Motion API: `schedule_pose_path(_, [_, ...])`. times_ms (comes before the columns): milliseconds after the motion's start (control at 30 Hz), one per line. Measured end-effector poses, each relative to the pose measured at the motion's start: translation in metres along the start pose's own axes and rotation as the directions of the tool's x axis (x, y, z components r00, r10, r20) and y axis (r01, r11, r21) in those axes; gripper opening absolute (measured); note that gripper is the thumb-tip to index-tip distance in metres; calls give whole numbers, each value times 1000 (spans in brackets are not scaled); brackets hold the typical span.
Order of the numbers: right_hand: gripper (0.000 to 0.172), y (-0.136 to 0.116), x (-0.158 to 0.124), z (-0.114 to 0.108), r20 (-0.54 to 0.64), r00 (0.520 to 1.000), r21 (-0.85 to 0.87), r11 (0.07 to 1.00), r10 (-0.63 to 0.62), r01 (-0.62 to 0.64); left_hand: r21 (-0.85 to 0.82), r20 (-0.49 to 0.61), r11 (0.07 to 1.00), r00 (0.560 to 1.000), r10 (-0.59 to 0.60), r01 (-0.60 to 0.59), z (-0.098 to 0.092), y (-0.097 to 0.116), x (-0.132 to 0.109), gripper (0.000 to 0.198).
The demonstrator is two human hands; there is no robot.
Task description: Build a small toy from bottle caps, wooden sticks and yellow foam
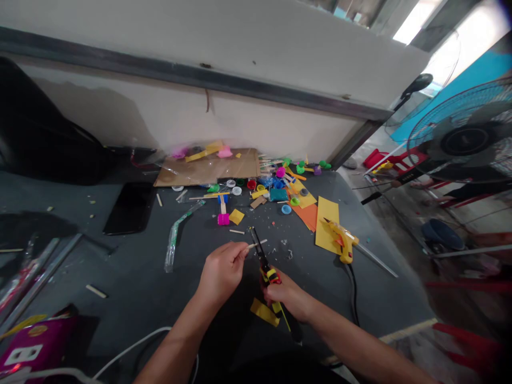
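Observation:
My left hand (pixel 225 270) pinches a thin wooden stick (pixel 253 246) near its end. The stick's far part lies across the black blades of a pair of scissors (pixel 262 256), which have black and yellow handles with some red. Closed around those handles is my right hand (pixel 286 293). Whether the blades touch the stick, I cannot tell. Just beyond lie a short stick piece (pixel 237 232) and a small stick piece with a pink cap (pixel 223 218) and a blue cap at its ends. A yellow strip (pixel 264 312) lies below my right hand.
A yellow glue gun (pixel 341 240) with its cord rests on the right, by yellow paper (pixel 327 213). Bottle caps and sticks clutter the back beside cardboard (pixel 240 165). At left are a black phone (pixel 130 208) and a purple box (pixel 40 344). A fan (pixel 466 140) stands far right.

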State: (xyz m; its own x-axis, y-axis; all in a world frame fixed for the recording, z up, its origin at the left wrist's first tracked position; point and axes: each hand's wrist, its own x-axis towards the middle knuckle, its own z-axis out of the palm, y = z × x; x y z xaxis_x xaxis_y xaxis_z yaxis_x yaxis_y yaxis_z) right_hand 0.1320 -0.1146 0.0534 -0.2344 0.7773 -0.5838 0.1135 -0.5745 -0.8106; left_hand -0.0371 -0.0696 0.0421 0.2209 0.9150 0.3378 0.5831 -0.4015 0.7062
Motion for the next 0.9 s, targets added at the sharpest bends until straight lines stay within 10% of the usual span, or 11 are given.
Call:
schedule_pose_path(667, [20,4,6,5,-87,996,9,999,33,-32,29,-31,1000,1000,-2,3,6,-2,-2,21])
schedule_pose_path(900, [23,5,18,-9,-202,977,-58,996,-72,62,-404,73,830,918,-390,384,4,-1,5,19])
